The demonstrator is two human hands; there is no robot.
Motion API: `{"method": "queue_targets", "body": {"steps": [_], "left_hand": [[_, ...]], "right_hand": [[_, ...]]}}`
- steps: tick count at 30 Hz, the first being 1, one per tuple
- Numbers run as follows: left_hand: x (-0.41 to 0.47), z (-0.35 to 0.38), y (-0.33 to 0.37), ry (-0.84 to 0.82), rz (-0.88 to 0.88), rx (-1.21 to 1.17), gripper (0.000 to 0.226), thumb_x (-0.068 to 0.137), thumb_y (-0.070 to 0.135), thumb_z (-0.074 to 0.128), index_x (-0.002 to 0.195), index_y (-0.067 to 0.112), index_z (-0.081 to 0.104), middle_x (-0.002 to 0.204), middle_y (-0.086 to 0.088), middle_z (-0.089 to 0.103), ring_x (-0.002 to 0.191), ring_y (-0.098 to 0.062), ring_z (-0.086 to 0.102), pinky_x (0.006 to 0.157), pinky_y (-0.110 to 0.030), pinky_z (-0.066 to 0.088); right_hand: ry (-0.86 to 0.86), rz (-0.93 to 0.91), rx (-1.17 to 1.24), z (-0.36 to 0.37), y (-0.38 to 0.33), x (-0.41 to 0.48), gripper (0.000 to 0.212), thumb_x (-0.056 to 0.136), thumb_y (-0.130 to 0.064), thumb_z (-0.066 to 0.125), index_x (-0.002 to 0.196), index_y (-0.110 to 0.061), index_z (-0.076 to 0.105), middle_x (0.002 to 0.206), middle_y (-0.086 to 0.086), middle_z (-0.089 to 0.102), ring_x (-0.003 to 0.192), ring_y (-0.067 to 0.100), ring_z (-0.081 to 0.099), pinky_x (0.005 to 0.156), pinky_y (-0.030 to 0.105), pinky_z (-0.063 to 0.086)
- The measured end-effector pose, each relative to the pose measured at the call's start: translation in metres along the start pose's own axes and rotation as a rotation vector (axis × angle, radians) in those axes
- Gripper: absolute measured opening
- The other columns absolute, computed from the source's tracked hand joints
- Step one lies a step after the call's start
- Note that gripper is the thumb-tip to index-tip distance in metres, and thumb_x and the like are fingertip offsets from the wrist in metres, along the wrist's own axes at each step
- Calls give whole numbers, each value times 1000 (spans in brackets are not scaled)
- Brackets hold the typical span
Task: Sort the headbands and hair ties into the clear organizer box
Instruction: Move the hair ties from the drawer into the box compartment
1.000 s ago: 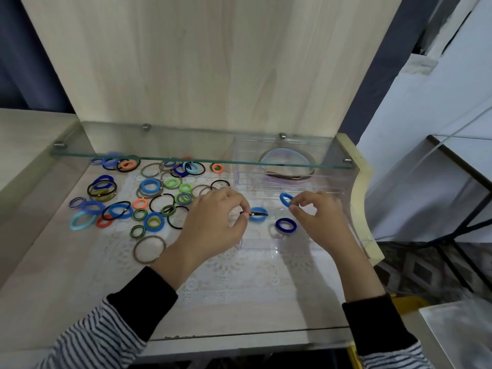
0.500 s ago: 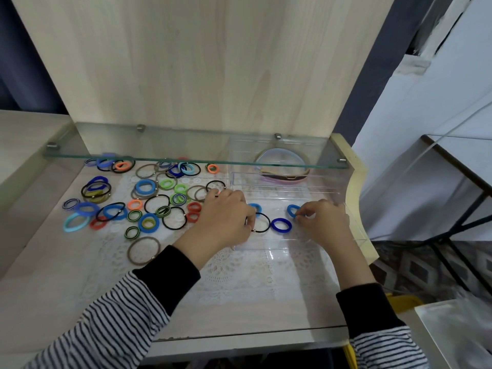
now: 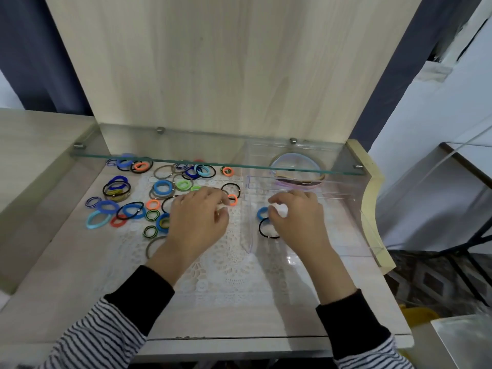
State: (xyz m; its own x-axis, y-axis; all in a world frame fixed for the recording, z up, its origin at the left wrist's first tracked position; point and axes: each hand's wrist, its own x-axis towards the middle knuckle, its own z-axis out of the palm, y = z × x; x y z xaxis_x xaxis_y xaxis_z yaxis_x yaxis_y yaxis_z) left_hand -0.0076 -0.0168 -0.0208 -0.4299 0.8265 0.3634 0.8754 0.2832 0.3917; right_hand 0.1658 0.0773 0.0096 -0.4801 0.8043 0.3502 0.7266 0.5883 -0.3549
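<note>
The clear organizer box (image 3: 370, 228) stands at the right of the desk. Its far compartment holds several headbands (image 3: 295, 180). In the near compartment lie a blue hair tie (image 3: 261, 213) and a thin black hair tie (image 3: 264, 230). My right hand (image 3: 296, 218) hovers over them inside the box, fingers curled and apart, holding nothing I can see. The dark blue ties are hidden under it. My left hand (image 3: 198, 218) is left of the box at the edge of the pile of hair ties (image 3: 138, 198). Its fingertips pinch the rim of an orange hair tie (image 3: 233, 200).
A glass shelf (image 3: 186, 153) juts out low over the back of the desk, above the far ties and headbands. A wooden panel rises behind it. A lace mat (image 3: 229, 270) covers the desk's middle. The desk ends in a raised curved edge (image 3: 372, 198) on the right.
My left hand let go of the thin black tie in the box and moved left to the orange tie. My right hand dropped its blue tie in the box and stays above it.
</note>
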Motion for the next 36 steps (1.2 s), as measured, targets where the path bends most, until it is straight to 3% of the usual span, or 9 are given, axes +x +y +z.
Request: {"method": "queue_targets", "body": {"steps": [5,10,13,17,23,28,32,34,36], "left_hand": [[-13,-9,-29,-141,-195,178,18,82,43,59,99,40,64,121,12,54,122,-16,47,109,-45,27],[-27,-5,-34,27,-169,203,24,71,46,65,88,29,66,107,5,61,108,-23,58,99,-49,37],[-28,-7,-33,51,-199,199,23,68,42,74,83,28,63,103,3,60,104,-24,59,97,-49,36],[-28,-10,-37,8,-229,252,17,69,45,77,79,33,69,111,2,61,114,-26,55,103,-55,29],[-29,-16,-41,-31,-236,271,13,79,49,71,88,41,75,124,8,57,125,-20,45,108,-54,20],[-27,-20,-34,-55,-245,308,12,85,44,64,89,39,74,124,11,56,125,-18,44,110,-53,17],[-26,-26,-31,-85,-256,337,16,87,44,58,91,38,73,124,12,54,125,-16,43,111,-51,17],[-23,-33,-30,-91,-248,333,17,89,44,57,92,38,72,125,12,53,126,-16,43,112,-49,16],[-19,-43,-26,-108,-255,327,17,90,44,55,93,37,71,127,12,53,127,-16,42,114,-49,16]], "right_hand": [[38,-208,-205,34,-49,-14,18,68,-26,75,85,-19,74,86,2,65,89,29,57,74,39,45],[34,-272,-301,63,-74,-16,6,65,-28,72,68,-23,71,82,1,61,84,27,55,72,36,42],[33,-292,-345,73,-84,-14,7,65,-24,73,70,-24,68,79,1,59,81,27,53,69,36,37],[13,-294,-372,78,-88,-12,8,64,-22,72,68,-22,66,78,2,59,81,28,53,69,36,33],[29,-251,-338,75,-87,-13,13,65,-24,77,77,-24,71,78,-1,62,79,25,55,67,33,40],[14,-227,-334,74,-88,-14,16,56,-22,83,62,-20,69,74,2,61,76,26,55,65,32,42],[-27,-245,-326,73,-87,-15,17,52,-18,83,62,-20,70,74,2,60,76,26,55,63,31,42],[-30,-249,-304,70,-84,-13,14,55,-16,81,65,-19,71,76,2,60,78,26,55,65,32,42],[-55,-256,-264,63,-80,-11,11,70,-17,72,81,-17,73,90,3,62,91,28,51,74,35,40]]}}
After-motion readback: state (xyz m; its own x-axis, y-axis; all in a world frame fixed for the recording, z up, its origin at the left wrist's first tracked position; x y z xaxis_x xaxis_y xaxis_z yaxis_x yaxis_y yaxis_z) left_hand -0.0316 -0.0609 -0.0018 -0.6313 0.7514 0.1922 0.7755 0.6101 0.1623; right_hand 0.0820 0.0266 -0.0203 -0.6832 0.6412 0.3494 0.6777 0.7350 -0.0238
